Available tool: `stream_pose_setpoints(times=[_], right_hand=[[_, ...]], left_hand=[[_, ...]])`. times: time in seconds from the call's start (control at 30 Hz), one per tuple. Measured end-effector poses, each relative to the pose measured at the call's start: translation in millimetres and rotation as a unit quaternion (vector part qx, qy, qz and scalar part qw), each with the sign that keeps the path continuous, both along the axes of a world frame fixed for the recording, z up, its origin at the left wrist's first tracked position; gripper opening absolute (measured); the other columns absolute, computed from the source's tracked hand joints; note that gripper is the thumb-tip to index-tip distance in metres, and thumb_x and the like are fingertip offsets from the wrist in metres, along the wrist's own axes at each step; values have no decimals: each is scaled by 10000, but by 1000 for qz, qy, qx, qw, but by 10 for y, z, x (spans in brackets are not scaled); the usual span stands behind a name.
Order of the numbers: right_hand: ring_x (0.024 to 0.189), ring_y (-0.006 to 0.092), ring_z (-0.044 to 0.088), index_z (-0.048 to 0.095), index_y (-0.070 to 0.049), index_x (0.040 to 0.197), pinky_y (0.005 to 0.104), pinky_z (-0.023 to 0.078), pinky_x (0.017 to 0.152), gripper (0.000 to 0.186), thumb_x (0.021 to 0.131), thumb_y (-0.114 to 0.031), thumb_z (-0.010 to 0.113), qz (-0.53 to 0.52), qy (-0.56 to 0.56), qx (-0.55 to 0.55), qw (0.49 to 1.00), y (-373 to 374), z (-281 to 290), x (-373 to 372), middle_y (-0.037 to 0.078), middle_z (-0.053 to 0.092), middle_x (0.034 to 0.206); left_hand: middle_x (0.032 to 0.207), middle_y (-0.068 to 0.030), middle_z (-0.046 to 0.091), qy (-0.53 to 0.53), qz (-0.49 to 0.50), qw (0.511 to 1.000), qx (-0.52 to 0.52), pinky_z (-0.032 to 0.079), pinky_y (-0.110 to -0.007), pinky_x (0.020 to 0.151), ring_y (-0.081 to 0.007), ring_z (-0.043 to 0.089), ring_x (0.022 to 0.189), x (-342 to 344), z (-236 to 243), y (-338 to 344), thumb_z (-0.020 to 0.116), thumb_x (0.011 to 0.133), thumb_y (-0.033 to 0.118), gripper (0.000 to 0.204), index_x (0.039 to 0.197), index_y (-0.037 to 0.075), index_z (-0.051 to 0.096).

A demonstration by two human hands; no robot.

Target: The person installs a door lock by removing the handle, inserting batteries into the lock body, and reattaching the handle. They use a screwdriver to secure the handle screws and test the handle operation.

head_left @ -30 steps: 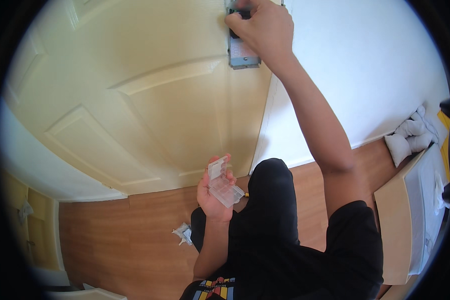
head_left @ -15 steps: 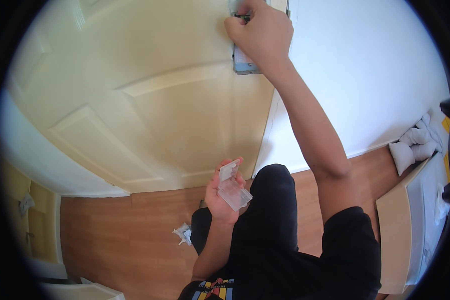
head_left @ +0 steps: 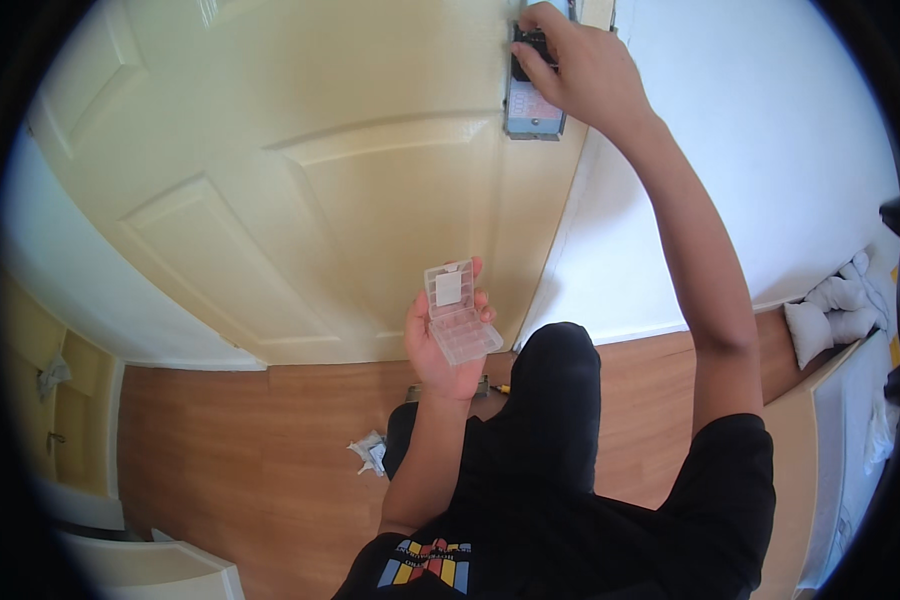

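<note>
Clear plastic forms the small hinged case (head_left: 462, 338) that lies open in the left hand (head_left: 448, 374), low in front of the cream door (head_left: 390, 210); its lid stands raised with a white rectangle on it, and its lower half is divided into small compartments. The left fingers are closed around the case, with 2 fingertips showing past its right side. Higher up, the right hand (head_left: 602, 85) reaches to a grey metal unit (head_left: 533, 108) on the door near its right edge. Its thumb and index finger stand a narrow gap apart at the unit's black part (head_left: 532, 44); whether these 2 fingers pinch anything, I cannot tell. On the wooden floor (head_left: 250, 440), a crumpled packet (head_left: 372, 453) lies beside the left forearm, and grey cushions (head_left: 812, 330) are heaped by the white wall (head_left: 760, 160) at far right.
</note>
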State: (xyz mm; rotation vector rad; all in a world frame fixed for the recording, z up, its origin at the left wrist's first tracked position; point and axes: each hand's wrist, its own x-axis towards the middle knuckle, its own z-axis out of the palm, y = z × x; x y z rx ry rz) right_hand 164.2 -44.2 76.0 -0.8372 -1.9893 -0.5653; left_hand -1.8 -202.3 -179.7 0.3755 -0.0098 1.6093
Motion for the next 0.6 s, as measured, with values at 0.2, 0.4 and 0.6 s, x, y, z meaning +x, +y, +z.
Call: stream_pose_setpoints(times=[0.2,0.4,0.6], right_hand=[[658,401,675,640,-61,959,493,529,612,109,920,-160,662,46,18,-12,999,-39,172,-67,196,659,700],[675,325,692,643,-87,1085,415,546,614,191,958,-216,704,28,0,47,998,-2,0,-37,120,686,760],[812,320,715,627,-107,1186,403,570,702,256,1006,-279,686,-1,-66,109,992,261,-95,153,114,725,924]], left_hand=[[1428,-202,604,-19,-30,999,2,506,-384,809,-243,634,950,52,-55,10,455,1065,390,475,1383,71,607],[1477,-200,556,-29,-30,999,2,514,-369,807,-246,626,982,54,-68,32,457,1076,384,488,1413,50,570],[1515,-201,528,6,-18,1000,19,559,-364,826,-263,658,1116,26,30,-48,450,1100,427,504,1430,64,561]])
